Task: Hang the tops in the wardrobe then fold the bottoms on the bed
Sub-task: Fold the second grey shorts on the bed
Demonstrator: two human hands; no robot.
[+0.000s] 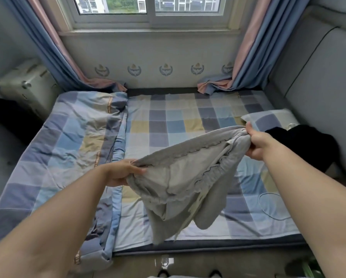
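Head view, and a pair of grey shorts (180,177) is held up above the bed (168,125), stretched by the waistband between two hands. The left hand (121,173) is clenched on one end of the waistband, over the middle of the mattress near the folded quilt (67,149); the right hand (257,143) is bunched round the other end, up toward the right edge of the bed beside the pillow (268,121). The legs and a pale drawstring are left dangling toward the front edge, not yet laid flat. The fold looks barely begun. To do it well, the waistband would be best pulled taut and level, the shorts lowered onto the open checked sheet, the legs smoothed out and the drawstring tucked in before one half is brought over the other. A dark garment (300,143) is seen heaped at the right edge by the pillow, probably next in line. As for containers, a pale suitcase (27,85) is stood beyond the back left corner, closed, so its contents cannot be told. No wardrobe is in view.
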